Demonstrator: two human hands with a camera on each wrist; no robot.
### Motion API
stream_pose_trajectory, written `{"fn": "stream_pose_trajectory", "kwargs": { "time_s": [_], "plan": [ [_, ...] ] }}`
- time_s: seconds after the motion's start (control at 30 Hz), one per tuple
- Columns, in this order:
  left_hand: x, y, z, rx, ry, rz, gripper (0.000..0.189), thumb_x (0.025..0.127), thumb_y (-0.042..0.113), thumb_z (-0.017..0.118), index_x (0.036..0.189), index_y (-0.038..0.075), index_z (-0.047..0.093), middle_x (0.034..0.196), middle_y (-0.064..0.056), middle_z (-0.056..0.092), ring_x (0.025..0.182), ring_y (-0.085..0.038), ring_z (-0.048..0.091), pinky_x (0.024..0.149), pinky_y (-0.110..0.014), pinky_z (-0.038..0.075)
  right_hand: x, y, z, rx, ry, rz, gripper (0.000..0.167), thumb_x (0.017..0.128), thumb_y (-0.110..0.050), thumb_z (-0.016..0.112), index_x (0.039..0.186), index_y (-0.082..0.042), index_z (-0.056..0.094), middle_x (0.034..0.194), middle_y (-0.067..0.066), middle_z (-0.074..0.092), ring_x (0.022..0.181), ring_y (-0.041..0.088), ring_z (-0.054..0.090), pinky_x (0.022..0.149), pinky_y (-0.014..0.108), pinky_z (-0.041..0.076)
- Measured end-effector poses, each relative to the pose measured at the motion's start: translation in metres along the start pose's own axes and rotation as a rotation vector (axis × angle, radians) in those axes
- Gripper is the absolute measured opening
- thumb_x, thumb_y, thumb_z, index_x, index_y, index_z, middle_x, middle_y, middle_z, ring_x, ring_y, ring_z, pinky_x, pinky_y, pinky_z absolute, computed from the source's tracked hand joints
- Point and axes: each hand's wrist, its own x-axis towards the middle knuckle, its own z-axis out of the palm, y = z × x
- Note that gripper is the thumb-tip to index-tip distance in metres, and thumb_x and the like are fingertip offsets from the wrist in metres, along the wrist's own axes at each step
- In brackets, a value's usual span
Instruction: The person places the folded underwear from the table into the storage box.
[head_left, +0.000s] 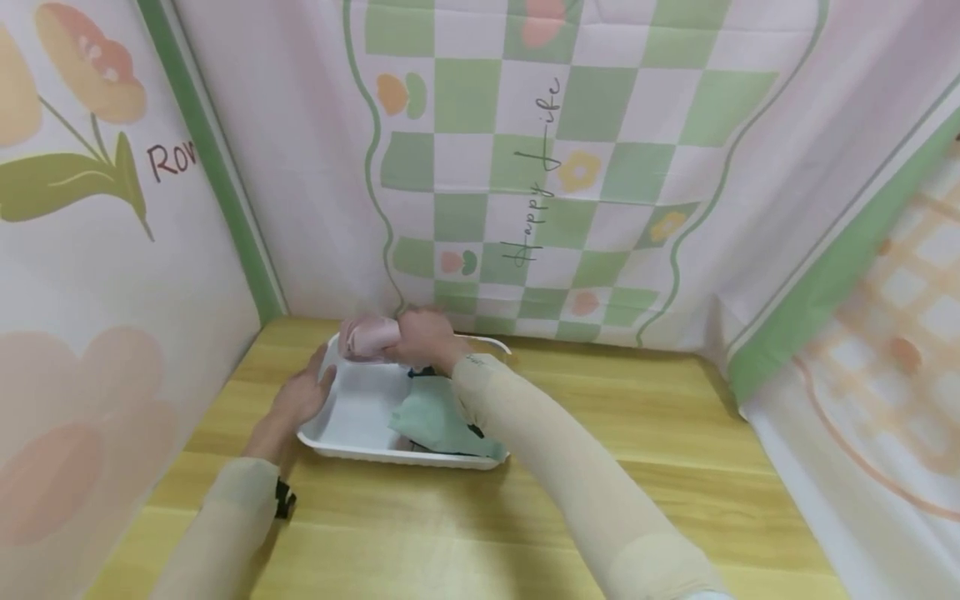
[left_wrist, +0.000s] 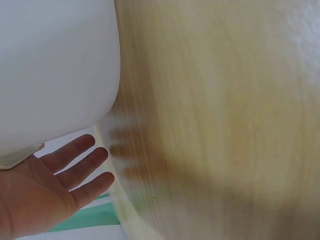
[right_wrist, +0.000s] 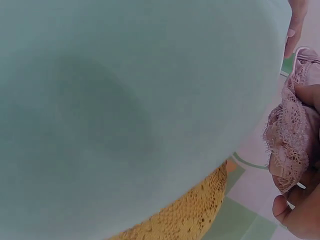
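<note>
A pink lace-trimmed garment (head_left: 367, 337) is folded into a bundle at the back left of the white tray (head_left: 360, 417). My right hand (head_left: 426, 335) grips it; in the right wrist view the fingers pinch its lace edge (right_wrist: 290, 135). At the tray's left rim is my left hand (head_left: 302, 396), fingers straight, with the thumb on the tray's inner side. The left wrist view shows the left hand's (left_wrist: 55, 185) spread fingers beside the tray's outer wall (left_wrist: 60, 70). A mint-green cloth (head_left: 442, 417) lies in the tray's right half, partly hidden by the right forearm.
A yellow, hole-textured piece (right_wrist: 190, 210) shows behind the green cloth in the right wrist view. A small dark item (head_left: 422, 372) lies in the tray under the right hand. The wooden table (head_left: 637, 458) meets printed curtains (head_left: 525, 167) at the back and sides.
</note>
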Motion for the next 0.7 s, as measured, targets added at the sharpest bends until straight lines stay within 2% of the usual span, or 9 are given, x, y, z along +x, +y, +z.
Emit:
{"fn": "stream_pose_trajectory", "kwargs": {
  "time_s": [0.3, 0.4, 0.47, 0.6, 0.7],
  "plan": [
    [0.0, 0.002, 0.001, 0.004, -0.003, -0.013, 0.065, 0.107, 0.043, 0.015, 0.161, 0.012, -0.002, 0.148, -0.038, 0.04, 0.13, -0.058, 0.046, 0.108, -0.068, 0.04, 0.005, -0.005, 0.006, -0.026, -0.054, 0.023, 0.051, 0.084, -0.066, 0.065, 0.099, -0.016, 0.067, 0.092, -0.003, 0.068, 0.087, 0.015, 0.062, 0.081, 0.035, 0.056],
    [0.0, 0.001, 0.002, 0.0, -0.004, -0.01, 0.064, 0.107, 0.04, 0.018, 0.161, 0.012, -0.001, 0.146, -0.039, 0.041, 0.128, -0.058, 0.048, 0.107, -0.068, 0.041, 0.005, -0.007, 0.007, -0.04, -0.078, 0.028, 0.053, 0.084, -0.067, 0.064, 0.101, -0.016, 0.068, 0.097, -0.003, 0.069, 0.093, 0.016, 0.061, 0.091, 0.038, 0.055],
    [0.001, 0.001, 0.002, 0.008, 0.003, -0.001, 0.063, 0.107, 0.037, 0.02, 0.161, 0.011, 0.0, 0.145, -0.039, 0.043, 0.127, -0.058, 0.049, 0.105, -0.067, 0.043, 0.005, -0.008, 0.008, -0.051, -0.099, 0.038, 0.056, 0.084, -0.067, 0.064, 0.103, -0.015, 0.068, 0.103, -0.001, 0.068, 0.102, 0.018, 0.06, 0.101, 0.041, 0.051],
    [0.002, -0.001, 0.002, 0.016, 0.027, 0.019, 0.062, 0.107, 0.033, 0.025, 0.161, 0.009, 0.004, 0.142, -0.04, 0.046, 0.125, -0.057, 0.052, 0.104, -0.067, 0.044, 0.009, -0.008, 0.011, -0.08, -0.144, 0.071, 0.069, 0.083, -0.07, 0.063, 0.119, -0.012, 0.066, 0.128, 0.004, 0.062, 0.128, 0.024, 0.051, 0.121, 0.044, 0.033],
    [0.002, -0.002, 0.001, 0.011, 0.036, 0.022, 0.062, 0.107, 0.031, 0.026, 0.161, 0.009, 0.006, 0.142, -0.04, 0.046, 0.125, -0.057, 0.052, 0.104, -0.067, 0.044, 0.013, -0.007, 0.013, -0.087, -0.146, 0.087, 0.078, 0.083, -0.073, 0.062, 0.13, -0.011, 0.061, 0.141, 0.006, 0.056, 0.14, 0.026, 0.042, 0.126, 0.041, 0.023]
  ]
}}
